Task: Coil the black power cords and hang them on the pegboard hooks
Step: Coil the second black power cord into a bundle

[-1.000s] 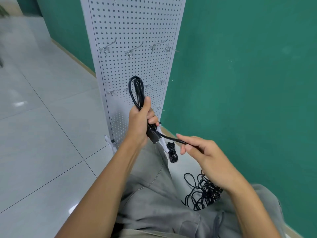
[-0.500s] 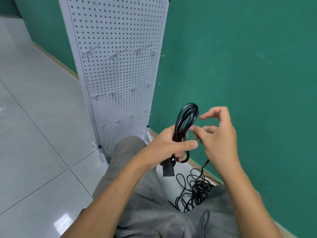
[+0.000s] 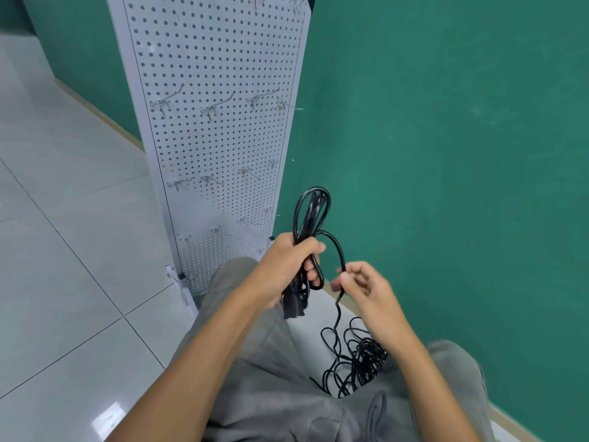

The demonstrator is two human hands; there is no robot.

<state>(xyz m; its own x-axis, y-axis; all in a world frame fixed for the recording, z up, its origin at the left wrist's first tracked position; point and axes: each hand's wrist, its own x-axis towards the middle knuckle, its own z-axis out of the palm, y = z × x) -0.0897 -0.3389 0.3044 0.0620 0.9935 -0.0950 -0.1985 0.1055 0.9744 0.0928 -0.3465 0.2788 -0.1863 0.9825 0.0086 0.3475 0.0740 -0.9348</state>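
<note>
left hand [image 3: 288, 269]: grips coiled black power cord [image 3: 310, 215] | right hand [image 3: 361, 283]: pinches its loose strand | cord pile [image 3: 357, 358]: on floor beside green wall | pegboard [image 3: 216, 138]: hooks [image 3: 165, 102] bare

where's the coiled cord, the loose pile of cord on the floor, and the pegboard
coiled cord [image 3: 310, 208]: head view, on the upper loops above the left hand
loose pile of cord [image 3: 360, 362]: head view, on the middle of the tangle
pegboard [image 3: 220, 52]: head view, on the bare perforated panel
</note>
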